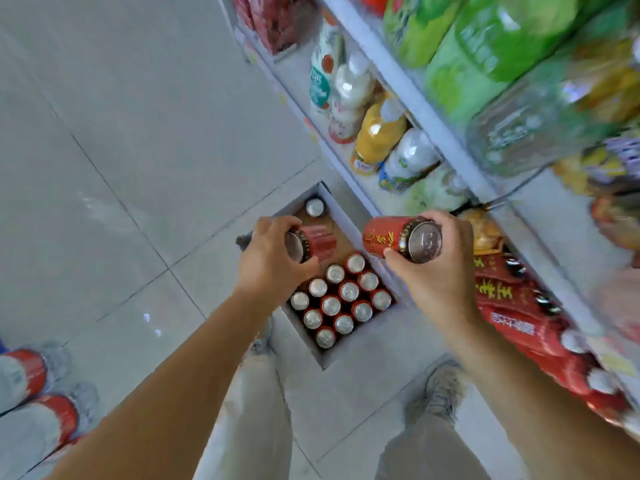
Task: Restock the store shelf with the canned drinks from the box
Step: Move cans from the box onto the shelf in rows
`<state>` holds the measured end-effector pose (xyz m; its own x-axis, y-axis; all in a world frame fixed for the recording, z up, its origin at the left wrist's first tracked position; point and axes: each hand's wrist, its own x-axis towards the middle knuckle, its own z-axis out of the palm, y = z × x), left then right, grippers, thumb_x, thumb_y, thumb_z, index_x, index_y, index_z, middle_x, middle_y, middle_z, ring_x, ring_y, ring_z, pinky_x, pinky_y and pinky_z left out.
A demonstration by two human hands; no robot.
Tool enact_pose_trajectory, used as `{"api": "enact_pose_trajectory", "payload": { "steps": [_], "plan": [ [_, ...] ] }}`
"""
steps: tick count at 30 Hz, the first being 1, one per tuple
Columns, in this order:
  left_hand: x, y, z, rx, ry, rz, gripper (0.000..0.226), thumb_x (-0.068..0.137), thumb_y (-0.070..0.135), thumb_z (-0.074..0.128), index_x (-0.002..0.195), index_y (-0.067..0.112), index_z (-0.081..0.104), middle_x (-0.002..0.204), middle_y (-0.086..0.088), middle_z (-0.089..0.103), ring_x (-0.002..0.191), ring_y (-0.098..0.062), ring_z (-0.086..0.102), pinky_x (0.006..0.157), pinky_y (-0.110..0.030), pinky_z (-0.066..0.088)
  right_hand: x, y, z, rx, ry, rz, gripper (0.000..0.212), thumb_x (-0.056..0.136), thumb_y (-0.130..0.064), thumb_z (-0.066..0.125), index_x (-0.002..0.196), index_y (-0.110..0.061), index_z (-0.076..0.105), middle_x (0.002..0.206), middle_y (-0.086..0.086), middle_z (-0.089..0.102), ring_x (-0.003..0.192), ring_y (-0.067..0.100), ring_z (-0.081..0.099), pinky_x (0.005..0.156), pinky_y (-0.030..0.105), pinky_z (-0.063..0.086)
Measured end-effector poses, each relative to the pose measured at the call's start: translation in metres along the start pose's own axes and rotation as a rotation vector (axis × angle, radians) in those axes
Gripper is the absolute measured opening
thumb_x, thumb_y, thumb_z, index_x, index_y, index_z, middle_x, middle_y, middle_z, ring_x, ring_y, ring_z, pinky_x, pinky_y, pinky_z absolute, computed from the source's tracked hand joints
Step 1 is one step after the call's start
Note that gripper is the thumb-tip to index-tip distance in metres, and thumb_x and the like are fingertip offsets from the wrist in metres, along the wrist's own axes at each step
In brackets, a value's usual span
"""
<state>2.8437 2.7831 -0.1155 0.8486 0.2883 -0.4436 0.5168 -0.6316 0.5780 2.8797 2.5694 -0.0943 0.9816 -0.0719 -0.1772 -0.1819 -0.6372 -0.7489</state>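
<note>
Where the head view looks down over the tiled floor (104, 150), a red can (313, 242) is held in the left hand (270, 258), fingers wrapped round its top end, and a second red can (394, 239) is gripped on its side in the right hand (436, 268), its silver lid turned toward the camera. Both cans are held above the open cardboard box (341, 216) on the floor, against the shelf's base. Upright cans (341, 299) are packed at the box's near end, and one lone can (314, 207) is seen in its far corner. Red cans (512, 306) are laid along the shelf (540, 244) at the right.
</note>
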Motion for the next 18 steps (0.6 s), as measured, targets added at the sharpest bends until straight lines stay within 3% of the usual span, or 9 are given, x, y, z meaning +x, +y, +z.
{"api": "enact_pose_trajectory", "payload": {
  "steps": [3,5,7,10,12,14,18],
  "plan": [
    [-0.043,0.080,-0.063,-0.088,0.026,0.167,0.068,0.063,0.050,0.074,0.124,0.028,0.054,0.117,0.009,0.047,0.098,-0.008,0.052,0.083,-0.024,0.043,-0.021,-0.070,-0.083,0.023,0.060,-0.051,0.059,0.065,-0.018,0.082,0.117,-0.027,0.055,0.110,-0.008,0.043,0.099,0.004,0.051,0.082,0.007,0.037],
    [-0.072,0.130,-0.102,-0.117,0.057,0.286,0.068,0.066,0.038,0.078,0.127,0.027,0.051,0.119,0.009,0.050,0.107,-0.013,0.053,0.091,-0.028,0.046,-0.038,-0.112,-0.136,0.037,0.128,-0.099,0.061,0.064,-0.017,0.082,0.118,-0.028,0.055,0.111,-0.007,0.043,0.099,0.006,0.052,0.079,0.003,0.037],
    [-0.097,0.177,-0.137,-0.126,0.073,0.397,0.071,0.067,0.035,0.080,0.130,0.028,0.048,0.119,0.013,0.050,0.111,-0.014,0.053,0.093,-0.031,0.046,-0.057,-0.151,-0.188,0.043,0.206,-0.149,0.063,0.064,-0.016,0.083,0.119,-0.029,0.054,0.108,-0.010,0.041,0.099,0.004,0.051,0.082,0.008,0.038],
    [-0.140,0.245,-0.184,-0.100,0.119,0.550,0.078,0.060,0.057,0.068,0.131,0.034,0.043,0.119,0.015,0.055,0.107,-0.011,0.056,0.088,-0.030,0.047,-0.091,-0.198,-0.256,0.085,0.304,-0.258,0.063,0.066,-0.018,0.084,0.118,-0.034,0.053,0.103,-0.018,0.040,0.099,-0.008,0.050,0.081,0.005,0.039],
    [-0.169,0.288,-0.210,-0.101,0.153,0.673,0.079,0.056,0.066,0.059,0.128,0.035,0.045,0.115,0.017,0.057,0.100,-0.006,0.056,0.081,-0.023,0.045,-0.112,-0.222,-0.294,0.096,0.379,-0.336,0.061,0.066,-0.032,0.081,0.118,-0.038,0.050,0.109,-0.028,0.040,0.103,-0.008,0.050,0.084,0.011,0.042],
    [-0.193,0.327,-0.230,-0.113,0.164,0.784,0.075,0.056,0.067,0.057,0.124,0.037,0.048,0.111,0.019,0.059,0.098,-0.003,0.058,0.077,-0.017,0.045,-0.129,-0.241,-0.331,0.096,0.483,-0.394,0.061,0.063,-0.046,0.071,0.120,-0.036,0.051,0.109,-0.027,0.040,0.105,-0.005,0.050,0.088,0.016,0.043],
    [-0.234,0.396,-0.249,-0.096,0.219,0.986,0.070,0.055,0.069,0.057,0.120,0.044,0.053,0.101,0.028,0.056,0.089,0.008,0.052,0.075,-0.011,0.043,-0.155,-0.263,-0.401,0.067,0.663,-0.501,0.064,0.061,-0.038,0.075,0.120,-0.033,0.051,0.112,-0.023,0.044,0.107,-0.002,0.049,0.090,0.010,0.037]
  ]
}}
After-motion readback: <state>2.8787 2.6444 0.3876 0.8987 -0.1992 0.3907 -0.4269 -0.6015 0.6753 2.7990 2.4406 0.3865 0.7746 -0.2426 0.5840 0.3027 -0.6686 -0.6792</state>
